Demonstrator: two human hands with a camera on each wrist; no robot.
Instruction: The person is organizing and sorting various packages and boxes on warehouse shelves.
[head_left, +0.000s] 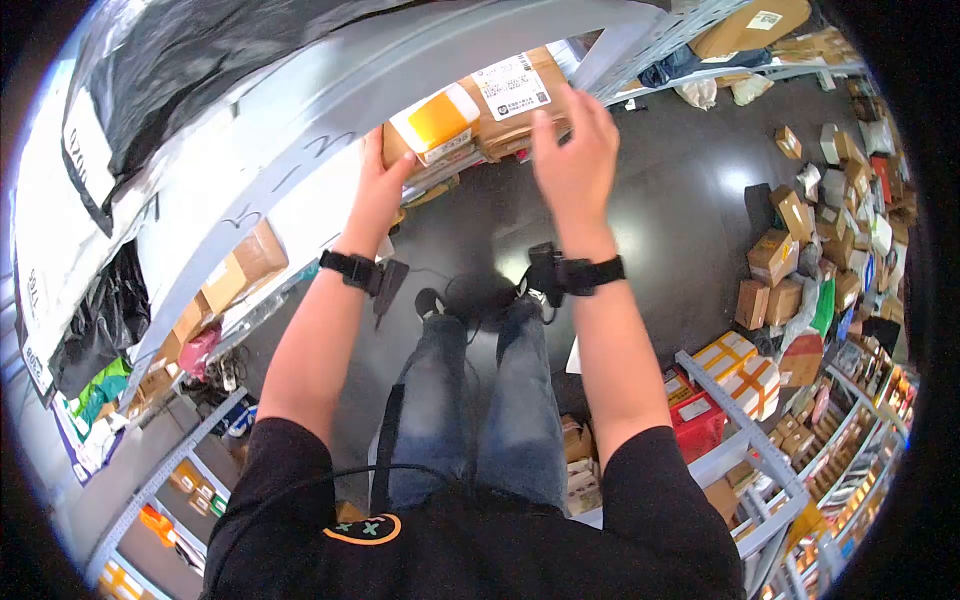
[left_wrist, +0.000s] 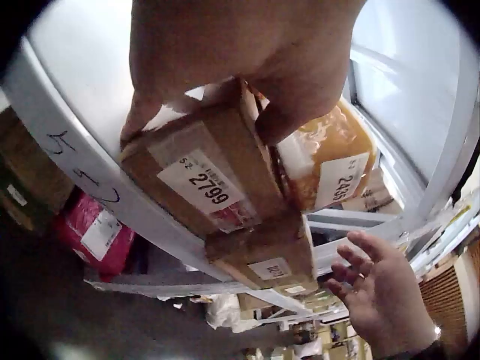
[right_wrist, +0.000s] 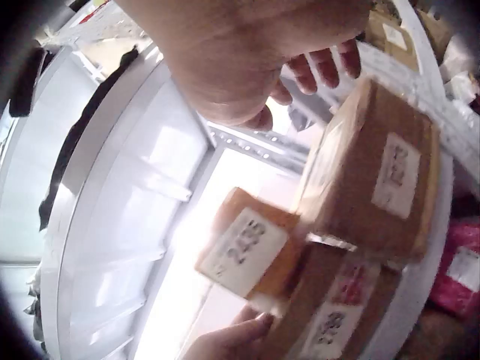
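At the shelf edge, my left hand (head_left: 378,195) grips a brown cardboard box (left_wrist: 206,176) labelled 2799, its fingers over one side and its thumb on the other. A yellow plastic-wrapped packet (head_left: 440,120) with a white label lies against that box, close to the thumb. Beside them sits another brown box (right_wrist: 382,169), with a large printed shipping label (head_left: 512,88) on its top. My right hand (head_left: 580,155) hovers at this second box's near corner, fingers loosely spread and holding nothing. In the right wrist view its palm shows above the shelf, apart from the packet.
A grey metal shelf beam (head_left: 270,185) with handwritten marks runs along the boxes. Black wrapped bags (head_left: 170,70) lie on the upper left. A pink parcel (left_wrist: 94,234) sits lower down. Heaped cartons (head_left: 790,255) stand on the dark floor at right, near another rack (head_left: 750,440).
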